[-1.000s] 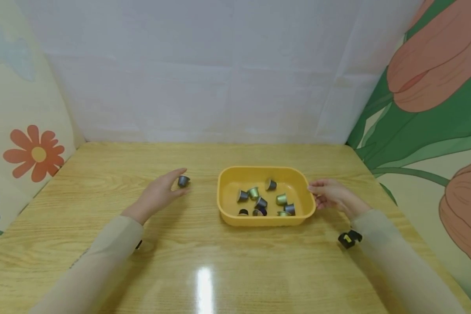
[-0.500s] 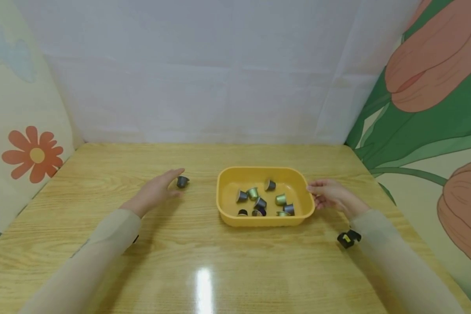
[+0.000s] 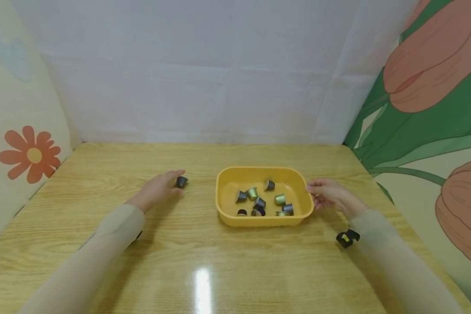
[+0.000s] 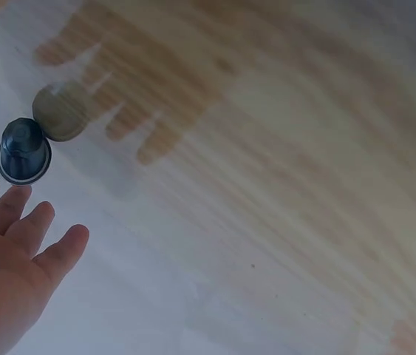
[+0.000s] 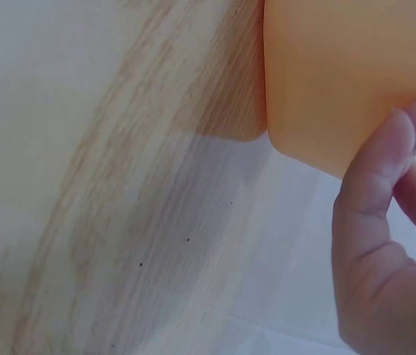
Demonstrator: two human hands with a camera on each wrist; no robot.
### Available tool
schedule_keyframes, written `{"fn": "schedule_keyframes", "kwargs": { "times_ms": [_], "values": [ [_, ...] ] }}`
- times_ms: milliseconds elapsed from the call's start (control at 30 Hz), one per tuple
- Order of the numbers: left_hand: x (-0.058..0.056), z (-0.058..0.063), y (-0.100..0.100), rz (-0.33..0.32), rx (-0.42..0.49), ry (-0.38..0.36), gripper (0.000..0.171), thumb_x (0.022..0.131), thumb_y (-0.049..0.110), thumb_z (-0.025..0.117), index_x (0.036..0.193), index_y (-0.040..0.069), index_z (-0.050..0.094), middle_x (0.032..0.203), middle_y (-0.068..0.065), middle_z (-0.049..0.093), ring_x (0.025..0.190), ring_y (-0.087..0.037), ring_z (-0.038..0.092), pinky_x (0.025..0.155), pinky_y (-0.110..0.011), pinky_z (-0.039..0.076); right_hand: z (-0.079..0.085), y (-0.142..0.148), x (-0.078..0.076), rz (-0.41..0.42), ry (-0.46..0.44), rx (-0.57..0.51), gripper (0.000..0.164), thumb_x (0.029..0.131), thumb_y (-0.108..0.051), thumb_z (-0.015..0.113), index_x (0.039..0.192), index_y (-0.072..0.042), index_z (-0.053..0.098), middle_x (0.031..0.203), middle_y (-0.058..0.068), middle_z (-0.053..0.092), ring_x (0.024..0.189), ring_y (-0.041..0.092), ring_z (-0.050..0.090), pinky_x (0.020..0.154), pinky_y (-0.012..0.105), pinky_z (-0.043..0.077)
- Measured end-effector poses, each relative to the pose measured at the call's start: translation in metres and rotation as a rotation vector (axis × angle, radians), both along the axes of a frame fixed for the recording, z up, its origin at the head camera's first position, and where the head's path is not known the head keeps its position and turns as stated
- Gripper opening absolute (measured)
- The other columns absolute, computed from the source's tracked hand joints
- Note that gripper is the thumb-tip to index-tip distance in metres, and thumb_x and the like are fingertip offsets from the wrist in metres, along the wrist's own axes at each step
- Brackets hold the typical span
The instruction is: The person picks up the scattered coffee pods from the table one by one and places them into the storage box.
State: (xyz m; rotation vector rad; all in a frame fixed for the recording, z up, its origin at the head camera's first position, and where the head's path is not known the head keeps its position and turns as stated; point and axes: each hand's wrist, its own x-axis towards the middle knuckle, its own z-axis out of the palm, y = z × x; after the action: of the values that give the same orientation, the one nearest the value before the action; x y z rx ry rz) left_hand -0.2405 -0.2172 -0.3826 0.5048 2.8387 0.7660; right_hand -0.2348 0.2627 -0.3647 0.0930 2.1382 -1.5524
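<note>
A dark coffee capsule (image 3: 181,182) lies on the table left of the yellow basin (image 3: 264,221). My left hand (image 3: 157,189) reaches around it, thumb and fingers spread on either side. In the left wrist view a slight gap shows between the fingertips (image 4: 17,194) and the capsule (image 4: 24,151), which stands narrow end away from the fingers. My right hand (image 3: 331,196) pinches the basin's right rim; its thumb (image 5: 374,159) lies against the orange-looking wall (image 5: 341,81) in the right wrist view. Inside the basin are several dark and green capsules (image 3: 280,199).
The wooden table (image 3: 235,270) is glossy and mirrors the hands. A white cloth backdrop (image 3: 204,96) rises behind it, with flower-printed panels on both sides. A small black device (image 3: 347,238) sits by the right wrist.
My left hand's thumb and fingers have drawn slightly closer around the loose capsule. My right hand stays on the basin's rim, and the basin has kept its place on the table.
</note>
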Motion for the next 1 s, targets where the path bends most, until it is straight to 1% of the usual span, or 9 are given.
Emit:
{"fn": "schedule_keyframes", "kwargs": {
  "times_ms": [200, 367, 500, 533, 600, 733, 767, 867, 1000],
  "values": [
    [-0.005, 0.0, 0.004, 0.002, -0.035, 0.003, 0.065, 0.094, 0.013, 0.065, 0.149, -0.002, 0.034, 0.148, -0.029, 0.035, 0.133, -0.049, 0.034, 0.106, -0.062, 0.03, -0.002, 0.001, -0.002, -0.01, -0.005, 0.012, 0.044, 0.103, -0.016, 0.048, 0.137, 0.011, 0.037, 0.08, 0.002, 0.058, 0.059, 0.009, 0.058, 0.056, 0.023, 0.052],
    [-0.01, -0.001, 0.005, 0.003, -0.055, 0.018, 0.061, 0.094, 0.011, 0.065, 0.147, -0.002, 0.038, 0.144, -0.029, 0.041, 0.129, -0.048, 0.04, 0.105, -0.06, 0.034, -0.003, 0.007, -0.003, 0.038, 0.007, -0.037, 0.044, 0.1, -0.022, 0.056, 0.13, 0.009, 0.045, 0.08, 0.003, 0.059, 0.061, 0.01, 0.059, 0.058, 0.024, 0.053],
    [-0.013, -0.001, 0.005, 0.01, -0.063, 0.01, 0.059, 0.095, 0.011, 0.064, 0.146, -0.001, 0.039, 0.142, -0.03, 0.042, 0.127, -0.049, 0.042, 0.103, -0.061, 0.035, 0.0, 0.004, -0.002, 0.026, -0.001, -0.023, 0.043, 0.102, -0.02, 0.052, 0.133, 0.009, 0.043, 0.08, 0.003, 0.058, 0.061, 0.01, 0.059, 0.058, 0.024, 0.053],
    [-0.013, -0.001, 0.004, 0.012, -0.062, 0.004, 0.059, 0.095, 0.012, 0.064, 0.146, -0.001, 0.039, 0.142, -0.03, 0.043, 0.127, -0.049, 0.042, 0.103, -0.061, 0.035, 0.0, 0.003, -0.002, 0.009, -0.004, 0.009, 0.044, 0.103, -0.019, 0.049, 0.136, 0.01, 0.039, 0.081, 0.002, 0.058, 0.061, 0.01, 0.058, 0.058, 0.024, 0.053],
    [-0.014, -0.002, 0.003, 0.015, -0.06, 0.001, 0.058, 0.095, 0.013, 0.063, 0.146, -0.001, 0.04, 0.141, -0.03, 0.043, 0.126, -0.049, 0.043, 0.102, -0.061, 0.036, 0.001, 0.001, -0.001, -0.004, -0.007, 0.024, 0.044, 0.104, -0.017, 0.047, 0.138, 0.01, 0.038, 0.081, 0.002, 0.057, 0.061, 0.009, 0.058, 0.057, 0.024, 0.053],
    [-0.017, -0.004, 0.001, 0.018, -0.05, -0.002, 0.056, 0.096, 0.015, 0.063, 0.145, 0.0, 0.042, 0.14, -0.03, 0.045, 0.125, -0.049, 0.044, 0.101, -0.061, 0.038, 0.002, 0.002, 0.0, 0.01, 0.001, 0.009, 0.044, 0.102, -0.02, 0.052, 0.133, 0.009, 0.042, 0.081, 0.003, 0.058, 0.062, 0.009, 0.058, 0.059, 0.023, 0.053],
    [-0.017, -0.003, 0.0, 0.021, -0.046, -0.007, 0.056, 0.096, 0.015, 0.063, 0.145, 0.0, 0.042, 0.14, -0.031, 0.045, 0.125, -0.049, 0.044, 0.1, -0.061, 0.038, 0.003, 0.003, 0.0, 0.021, 0.003, -0.014, 0.043, 0.101, -0.021, 0.054, 0.13, 0.009, 0.045, 0.08, 0.004, 0.058, 0.062, 0.01, 0.059, 0.059, 0.024, 0.053],
    [-0.017, -0.002, 0.0, 0.036, -0.024, -0.031, 0.056, 0.096, 0.016, 0.063, 0.145, 0.001, 0.042, 0.14, -0.03, 0.045, 0.126, -0.048, 0.044, 0.101, -0.06, 0.038, 0.004, 0.004, 0.001, 0.036, 0.007, -0.028, 0.042, 0.1, -0.023, 0.056, 0.127, 0.008, 0.047, 0.08, 0.003, 0.058, 0.063, 0.01, 0.059, 0.059, 0.023, 0.053],
    [-0.016, -0.001, 0.0, 0.046, 0.005, -0.05, 0.055, 0.096, 0.018, 0.064, 0.144, -0.001, 0.044, 0.14, -0.03, 0.045, 0.126, -0.047, 0.044, 0.1, -0.059, 0.039, 0.002, 0.002, 0.0, 0.006, 0.0, 0.011, 0.043, 0.103, -0.019, 0.051, 0.133, 0.009, 0.041, 0.08, 0.002, 0.058, 0.061, 0.009, 0.058, 0.058, 0.023, 0.053]
  ]
}}
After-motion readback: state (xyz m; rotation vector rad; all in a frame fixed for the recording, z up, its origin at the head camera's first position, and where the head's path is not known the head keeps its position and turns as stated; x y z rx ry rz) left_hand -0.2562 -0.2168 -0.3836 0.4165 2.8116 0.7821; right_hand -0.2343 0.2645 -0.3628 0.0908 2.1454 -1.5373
